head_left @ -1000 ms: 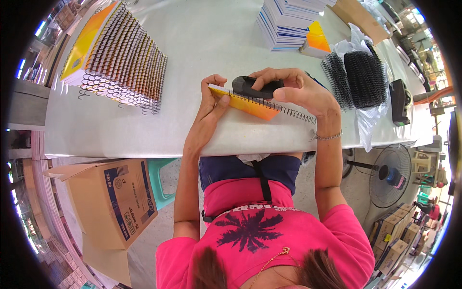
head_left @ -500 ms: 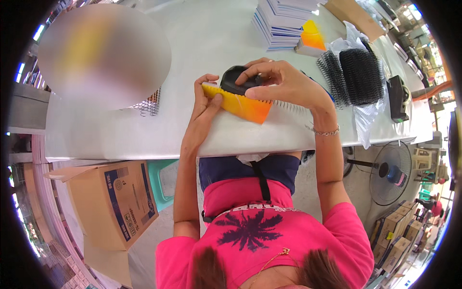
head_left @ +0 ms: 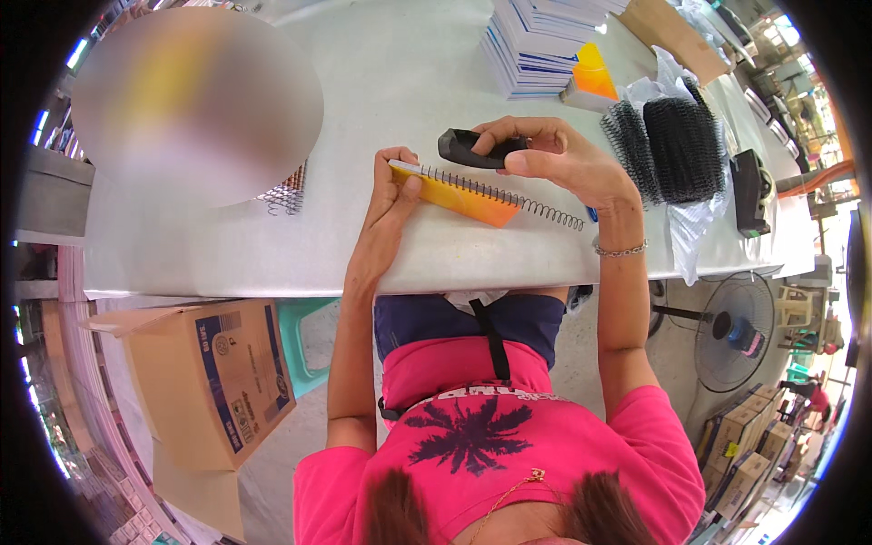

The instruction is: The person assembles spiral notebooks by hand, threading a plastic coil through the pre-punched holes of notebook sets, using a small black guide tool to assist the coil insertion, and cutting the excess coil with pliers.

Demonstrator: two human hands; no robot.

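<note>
Below the near edge of the white table [head_left: 227, 259], a cardboard box [head_left: 173, 381] stands at the person's left, beside a turquoise stool [head_left: 295, 341]. Just over that edge, the left hand [head_left: 389, 204] grips one end of a yellow-orange notebook [head_left: 459, 202], thumb on the cover and fingers behind, holding it tilted above the tabletop. A black wire coil [head_left: 549, 212] runs along the notebook's upper edge and carries on past its right end as a loose tail. The right hand [head_left: 568, 168] pinches a black handheld tool [head_left: 461, 148] between thumb and fingers, just above the coil and seemingly apart from it. This binding looks partly done: the coil appears seated in much of the edge, while the projecting tail is left over. Farther right, a bundle of spare black coils [head_left: 683, 150] lies on crumpled plastic [head_left: 688, 241]. Beyond, tall paper stacks [head_left: 536, 54] show no coils that I can make out, so they seem unbound. A blur hides most of the left side; only a corner of coiled edges [head_left: 287, 193] shows.
</note>
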